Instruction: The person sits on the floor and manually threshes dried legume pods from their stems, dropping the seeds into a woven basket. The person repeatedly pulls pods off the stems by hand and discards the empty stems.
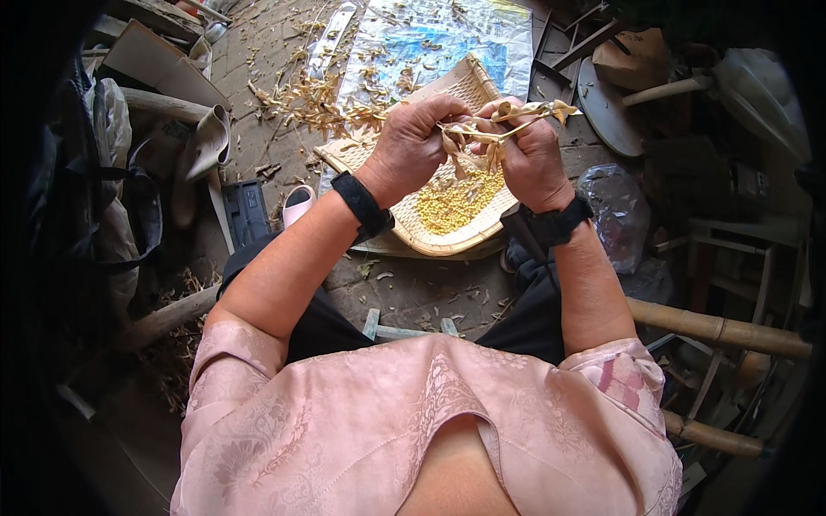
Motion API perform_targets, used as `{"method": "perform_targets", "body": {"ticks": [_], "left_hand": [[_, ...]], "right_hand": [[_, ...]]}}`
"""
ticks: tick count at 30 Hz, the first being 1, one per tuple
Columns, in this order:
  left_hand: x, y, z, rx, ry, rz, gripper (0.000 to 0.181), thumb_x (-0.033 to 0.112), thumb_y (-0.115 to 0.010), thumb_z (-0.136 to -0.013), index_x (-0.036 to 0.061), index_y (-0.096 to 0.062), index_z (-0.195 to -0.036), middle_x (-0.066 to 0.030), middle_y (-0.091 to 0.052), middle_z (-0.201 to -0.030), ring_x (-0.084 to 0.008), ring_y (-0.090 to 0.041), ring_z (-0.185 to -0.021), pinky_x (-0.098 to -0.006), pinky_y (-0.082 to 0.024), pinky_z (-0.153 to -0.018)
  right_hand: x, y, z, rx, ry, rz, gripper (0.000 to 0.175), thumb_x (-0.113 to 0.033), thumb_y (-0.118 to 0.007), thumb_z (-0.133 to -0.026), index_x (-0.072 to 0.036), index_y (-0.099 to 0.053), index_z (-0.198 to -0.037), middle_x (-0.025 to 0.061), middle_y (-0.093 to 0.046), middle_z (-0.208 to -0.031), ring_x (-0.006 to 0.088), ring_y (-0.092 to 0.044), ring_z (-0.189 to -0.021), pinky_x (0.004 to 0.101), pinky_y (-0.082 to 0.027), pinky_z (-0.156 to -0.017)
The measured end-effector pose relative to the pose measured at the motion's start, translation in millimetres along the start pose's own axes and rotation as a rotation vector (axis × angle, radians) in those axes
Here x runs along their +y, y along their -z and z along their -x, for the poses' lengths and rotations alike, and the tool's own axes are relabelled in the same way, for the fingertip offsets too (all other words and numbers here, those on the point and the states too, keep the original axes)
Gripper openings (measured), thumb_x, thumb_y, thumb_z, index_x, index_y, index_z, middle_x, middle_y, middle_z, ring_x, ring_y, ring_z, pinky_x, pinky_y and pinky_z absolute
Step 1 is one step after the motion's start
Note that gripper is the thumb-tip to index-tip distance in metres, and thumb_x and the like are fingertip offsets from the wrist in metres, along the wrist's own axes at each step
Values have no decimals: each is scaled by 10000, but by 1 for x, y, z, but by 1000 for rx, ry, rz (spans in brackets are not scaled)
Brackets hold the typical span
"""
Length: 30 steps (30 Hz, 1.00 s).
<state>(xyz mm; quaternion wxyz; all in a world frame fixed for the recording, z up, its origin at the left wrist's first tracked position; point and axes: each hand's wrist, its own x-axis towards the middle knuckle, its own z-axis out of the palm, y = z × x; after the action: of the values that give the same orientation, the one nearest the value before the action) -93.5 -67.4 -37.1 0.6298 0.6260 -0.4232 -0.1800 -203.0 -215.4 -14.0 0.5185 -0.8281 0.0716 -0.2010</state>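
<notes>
A dry soybean stalk with pods (481, 134) is pinched between my two hands above a woven bamboo winnowing basket (423, 244). My left hand (419, 138) closes its thumb and fingers on the left part of the stalk. My right hand (532, 158) grips it farther right, with several tan pods standing out past its fingers. Below, a heap of yellow soybeans (452, 205) with some empty husks lies in the basket's near end. My hands cover part of the basket's middle. What the fingertips do inside the pods is hidden.
Dried stalks with pods (322, 103) lie left of the basket, beside a printed woven plastic sheet (439, 51) strewn with husks. A pink slipper (298, 205) stands at left. At right are a clear plastic bag (613, 216), a round board (606, 109) and bamboo poles (716, 327).
</notes>
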Motion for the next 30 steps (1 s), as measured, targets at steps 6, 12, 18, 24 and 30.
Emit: {"method": "perform_targets", "body": {"ticks": [6, 12, 18, 24, 30], "left_hand": [[6, -7, 0, 76, -78, 31, 211, -81, -607, -807, 38, -617, -980, -73, -675, -805, -132, -647, -756, -256, -513, -666], [10, -8, 4, 69, -8, 70, 212, -69, -613, -818, 25, -601, -1008, -62, -660, -838, -104, -620, -785, -252, -509, -678], [17, -11, 6, 42, 107, 303, 105, 23, -568, -919, 28, -611, -1015, -2, -628, -846, -57, -580, -778, -218, -489, -665], [20, -10, 3, 21, 208, 297, 104, 103, -550, -954, 17, -608, -963, 4, -615, -818, -45, -561, -760, -212, -476, -646], [21, -10, 1, 11, 250, 360, 183, 193, -549, -968, 21, -611, -972, 39, -595, -787, -14, -525, -688, -175, -442, -598]], "right_hand": [[-4, 7, 0, -139, -24, -11, 149, -66, -550, -943, 32, -564, -1055, 47, -629, -883, 103, -651, -748, 214, -534, -645], [-8, 3, 2, -44, -77, -215, 188, -120, -635, -890, 47, -634, -977, 101, -667, -861, 126, -628, -765, 269, -500, -661], [-14, 6, 2, -68, -203, -379, 186, -105, -642, -879, 30, -586, -993, 68, -639, -932, 90, -599, -854, 236, -491, -739], [-17, 7, 0, -66, -183, -432, 178, -82, -621, -884, 24, -568, -1018, 72, -641, -964, 99, -608, -879, 234, -495, -765], [-17, 7, 0, -57, -140, -464, 140, -48, -572, -909, 22, -567, -1029, 86, -659, -956, 117, -637, -873, 237, -514, -771]]}}
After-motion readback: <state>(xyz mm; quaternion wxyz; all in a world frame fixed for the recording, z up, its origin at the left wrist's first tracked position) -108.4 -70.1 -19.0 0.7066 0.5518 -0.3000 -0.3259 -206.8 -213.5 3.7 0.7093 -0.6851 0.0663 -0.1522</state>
